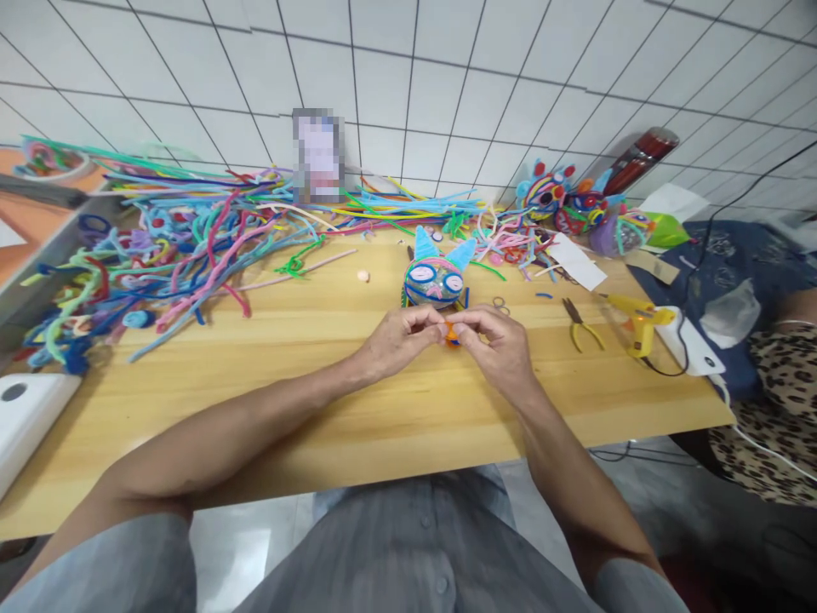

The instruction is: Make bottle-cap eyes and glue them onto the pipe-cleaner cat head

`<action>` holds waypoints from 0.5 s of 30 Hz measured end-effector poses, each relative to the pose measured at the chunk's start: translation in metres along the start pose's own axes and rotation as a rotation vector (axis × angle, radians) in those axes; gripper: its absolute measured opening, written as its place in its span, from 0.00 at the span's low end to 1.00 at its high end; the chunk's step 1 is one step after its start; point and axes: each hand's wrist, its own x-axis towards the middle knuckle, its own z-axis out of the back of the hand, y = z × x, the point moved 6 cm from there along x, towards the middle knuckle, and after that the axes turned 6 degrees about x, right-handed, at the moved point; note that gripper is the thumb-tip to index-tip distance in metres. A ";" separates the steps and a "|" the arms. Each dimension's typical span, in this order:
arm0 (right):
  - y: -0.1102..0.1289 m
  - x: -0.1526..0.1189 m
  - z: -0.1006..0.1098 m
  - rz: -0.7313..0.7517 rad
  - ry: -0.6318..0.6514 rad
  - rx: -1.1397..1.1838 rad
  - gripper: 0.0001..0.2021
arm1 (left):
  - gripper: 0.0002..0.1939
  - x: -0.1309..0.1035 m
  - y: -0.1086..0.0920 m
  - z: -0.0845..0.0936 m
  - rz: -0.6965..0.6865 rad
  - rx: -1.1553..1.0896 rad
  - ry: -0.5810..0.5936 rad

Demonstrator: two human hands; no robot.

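Inwardly curled, left hand (403,340) and right hand (501,347) pinched an orange piece (452,334) beyond the wood-grained bench's (414,417) near edge.

Wall (440,94): white tile, dark joint lines, rising behind far edge of tabletop (306,340). Tabletop pale yellowish wood, streaked grain lengthwise. Floor (281,519) below near edge: pale, glossy, bright patch of light toward left; darker beyond near right corner. Orange surface (19,255) beside far left corner.
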 end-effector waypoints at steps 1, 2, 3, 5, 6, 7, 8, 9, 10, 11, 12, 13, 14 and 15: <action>-0.003 -0.001 -0.001 -0.026 -0.001 0.013 0.08 | 0.12 0.000 0.001 0.000 -0.004 -0.003 0.003; -0.006 -0.002 -0.002 -0.053 -0.003 0.024 0.08 | 0.13 -0.001 0.002 -0.001 -0.003 -0.013 0.006; -0.009 -0.003 -0.003 -0.079 -0.007 0.036 0.07 | 0.13 -0.001 0.003 -0.002 -0.002 -0.034 0.011; -0.016 -0.006 -0.004 -0.132 -0.014 0.056 0.07 | 0.14 -0.001 0.005 -0.003 -0.005 -0.086 0.021; -0.019 -0.007 -0.004 -0.156 -0.014 0.063 0.07 | 0.14 -0.001 0.006 -0.003 -0.010 -0.103 0.024; -0.022 -0.008 -0.005 -0.174 -0.010 0.068 0.07 | 0.15 -0.001 0.008 -0.004 -0.019 -0.108 0.025; -0.023 -0.008 -0.006 -0.186 -0.003 0.070 0.07 | 0.15 -0.001 0.010 -0.004 -0.026 -0.103 0.024; -0.025 -0.009 -0.006 -0.193 0.004 0.069 0.07 | 0.15 0.000 0.012 -0.004 -0.032 -0.091 0.022; -0.026 -0.009 -0.007 -0.196 0.010 0.066 0.07 | 0.14 0.000 0.014 -0.004 -0.035 -0.078 0.018; -0.026 -0.009 -0.007 -0.198 0.013 0.060 0.07 | 0.14 0.000 0.017 -0.004 -0.035 -0.070 0.014; -0.026 -0.009 -0.007 -0.200 0.015 0.054 0.07 | 0.14 0.000 0.019 -0.003 -0.032 -0.067 0.008; -0.027 -0.009 -0.007 -0.205 0.019 0.049 0.07 | 0.13 0.000 0.021 -0.003 -0.028 -0.067 0.003; -0.027 -0.009 -0.008 -0.212 0.021 0.046 0.07 | 0.13 0.000 0.023 -0.003 -0.024 -0.066 -0.001; -0.027 -0.009 -0.008 -0.219 0.023 0.049 0.07 | 0.13 0.000 0.025 -0.003 -0.020 -0.066 -0.003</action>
